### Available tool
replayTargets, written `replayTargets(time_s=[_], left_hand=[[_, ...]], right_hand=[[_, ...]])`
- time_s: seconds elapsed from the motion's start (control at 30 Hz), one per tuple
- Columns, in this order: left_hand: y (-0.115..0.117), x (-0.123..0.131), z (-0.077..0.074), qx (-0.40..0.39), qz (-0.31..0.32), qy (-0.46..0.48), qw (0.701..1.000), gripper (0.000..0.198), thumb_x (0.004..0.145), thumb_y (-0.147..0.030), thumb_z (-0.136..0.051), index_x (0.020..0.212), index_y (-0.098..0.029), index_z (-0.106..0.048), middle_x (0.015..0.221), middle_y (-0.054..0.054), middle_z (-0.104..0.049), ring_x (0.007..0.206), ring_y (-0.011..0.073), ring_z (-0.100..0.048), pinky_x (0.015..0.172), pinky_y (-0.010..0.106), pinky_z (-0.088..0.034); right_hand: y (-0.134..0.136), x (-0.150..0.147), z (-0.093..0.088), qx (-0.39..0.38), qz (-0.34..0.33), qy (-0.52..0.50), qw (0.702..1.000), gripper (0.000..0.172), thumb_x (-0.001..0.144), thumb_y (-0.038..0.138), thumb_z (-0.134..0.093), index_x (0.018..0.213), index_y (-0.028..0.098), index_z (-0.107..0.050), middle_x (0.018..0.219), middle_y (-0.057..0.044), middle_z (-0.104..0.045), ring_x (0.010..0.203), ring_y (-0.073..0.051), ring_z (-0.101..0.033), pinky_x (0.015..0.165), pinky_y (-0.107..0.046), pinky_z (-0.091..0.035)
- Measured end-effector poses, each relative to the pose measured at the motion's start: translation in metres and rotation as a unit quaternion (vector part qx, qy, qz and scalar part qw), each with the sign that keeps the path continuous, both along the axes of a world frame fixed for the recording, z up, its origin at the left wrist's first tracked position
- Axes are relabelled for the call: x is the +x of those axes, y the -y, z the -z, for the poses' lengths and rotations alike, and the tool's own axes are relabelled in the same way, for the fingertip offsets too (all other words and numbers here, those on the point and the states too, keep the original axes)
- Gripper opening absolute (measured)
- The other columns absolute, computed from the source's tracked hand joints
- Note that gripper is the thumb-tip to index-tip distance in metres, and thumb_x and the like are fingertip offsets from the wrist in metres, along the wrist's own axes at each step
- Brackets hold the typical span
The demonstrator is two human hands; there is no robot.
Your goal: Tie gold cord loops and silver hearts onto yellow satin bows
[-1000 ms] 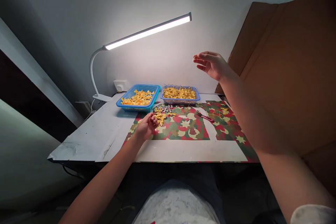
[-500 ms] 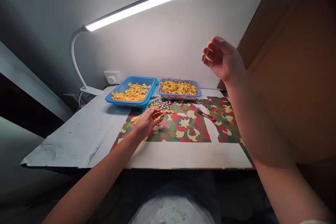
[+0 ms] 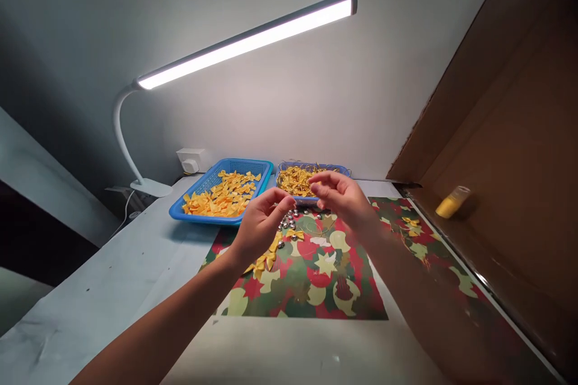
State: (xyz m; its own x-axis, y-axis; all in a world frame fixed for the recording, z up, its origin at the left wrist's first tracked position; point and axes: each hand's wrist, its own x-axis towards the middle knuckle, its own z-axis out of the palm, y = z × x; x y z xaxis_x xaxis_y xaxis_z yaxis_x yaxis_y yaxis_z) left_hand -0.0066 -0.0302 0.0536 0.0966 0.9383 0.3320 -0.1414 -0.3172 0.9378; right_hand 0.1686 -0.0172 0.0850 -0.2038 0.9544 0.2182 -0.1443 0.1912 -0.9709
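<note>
My left hand [image 3: 264, 219] is raised over the patterned sheet [image 3: 316, 289], thumb and fingers pinched together; what they hold is too small to make out. Close to its right, my right hand [image 3: 341, 198] has its thumb near its curled fingers, and anything between them is too small to see. The two hands are apart. Beneath them lie small silver bells [image 3: 291, 224] and a yellow bow [image 3: 295, 233]. More yellow bows [image 3: 264, 261] lie in a row below my left hand.
A blue basket [image 3: 180, 218] of yellow bows stands back left. Behind my right hand is a purple-blue basket [image 3: 345, 169] with bows and gold cords. A lamp [image 3: 248, 39] hangs above. Cardboard [image 3: 506, 132] and a yellow-filled container [image 3: 451, 201] are at the right.
My right hand has come down and left from high up, close to my left hand. My left hand has closed from a looser curl and risen off the sheet. The view has shifted.
</note>
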Motion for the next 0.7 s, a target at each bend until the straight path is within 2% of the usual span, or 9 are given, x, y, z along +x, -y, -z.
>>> replayTargets(time_s=[0.1,0.27,0.37,0.47,0.57,0.63,0.7], left_hand=[[-0.012,0.006,-0.009,0.065,-0.023,-0.061,0.996,0.013,0.079,-0.021,-0.072,0.067,-0.017,-0.069,0.066,0.001,-0.061,0.065,0.0145,-0.049,0.064,0.024,-0.037],[-0.036,0.013,-0.011,0.119,-0.027,-0.110,0.986,0.012,0.079,-0.016,-0.071,0.067,-0.018,-0.070,0.065,0.002,-0.062,0.064,0.0151,-0.050,0.064,0.025,-0.036],[-0.050,0.017,-0.010,0.082,-0.032,-0.088,0.992,0.015,0.082,-0.020,-0.068,0.068,-0.018,-0.067,0.065,0.000,-0.060,0.060,0.0137,-0.048,0.059,0.024,-0.037],[-0.063,0.019,-0.009,0.019,-0.028,-0.026,0.999,0.016,0.082,-0.022,-0.070,0.067,-0.017,-0.067,0.064,0.000,-0.058,0.062,0.0133,-0.049,0.059,0.023,-0.039],[-0.075,0.021,-0.006,-0.028,0.027,0.038,0.999,0.016,0.082,-0.029,-0.071,0.072,-0.017,-0.068,0.076,0.003,-0.064,0.076,0.0161,-0.058,0.072,0.024,-0.047],[-0.080,0.022,-0.002,-0.071,0.102,0.081,0.989,0.019,0.082,-0.034,-0.072,0.075,-0.016,-0.068,0.088,0.005,-0.067,0.087,0.0188,-0.061,0.082,0.029,-0.051],[-0.083,0.021,0.001,-0.123,0.182,0.121,0.968,0.021,0.080,-0.035,-0.074,0.076,-0.016,-0.065,0.092,0.006,-0.066,0.091,0.0206,-0.063,0.084,0.034,-0.053]], right_hand=[[-0.008,-0.006,0.005,-0.002,0.005,0.021,1.000,0.035,0.065,0.045,-0.082,0.086,0.020,-0.071,0.054,0.006,-0.043,0.049,-0.008,-0.037,0.049,-0.025,-0.032],[-0.030,-0.007,0.009,0.018,0.048,-0.035,0.998,0.031,0.062,0.047,-0.083,0.070,0.020,-0.070,0.055,0.003,-0.052,0.049,-0.009,-0.039,0.049,-0.026,-0.033],[-0.042,-0.003,0.010,0.019,0.060,-0.045,0.997,0.029,0.065,0.046,-0.081,0.069,0.020,-0.071,0.052,0.004,-0.051,0.048,-0.008,-0.039,0.047,-0.025,-0.031],[-0.052,0.004,0.012,0.008,0.055,-0.057,0.997,0.027,0.064,0.044,-0.083,0.071,0.019,-0.073,0.052,0.004,-0.052,0.048,-0.008,-0.039,0.047,-0.024,-0.032],[-0.058,0.011,0.013,-0.010,0.033,-0.055,0.998,0.024,0.065,0.041,-0.084,0.071,0.019,-0.074,0.052,0.005,-0.051,0.049,-0.007,-0.036,0.048,-0.023,-0.030],[-0.060,0.015,0.013,-0.019,0.021,-0.034,0.999,0.023,0.067,0.040,-0.082,0.071,0.019,-0.075,0.051,0.005,-0.050,0.049,-0.006,-0.035,0.048,-0.023,-0.028],[-0.063,0.017,0.014,-0.027,0.015,-0.006,1.000,0.022,0.069,0.040,-0.081,0.072,0.019,-0.076,0.054,0.003,-0.055,0.050,-0.007,-0.037,0.048,-0.023,-0.029]])
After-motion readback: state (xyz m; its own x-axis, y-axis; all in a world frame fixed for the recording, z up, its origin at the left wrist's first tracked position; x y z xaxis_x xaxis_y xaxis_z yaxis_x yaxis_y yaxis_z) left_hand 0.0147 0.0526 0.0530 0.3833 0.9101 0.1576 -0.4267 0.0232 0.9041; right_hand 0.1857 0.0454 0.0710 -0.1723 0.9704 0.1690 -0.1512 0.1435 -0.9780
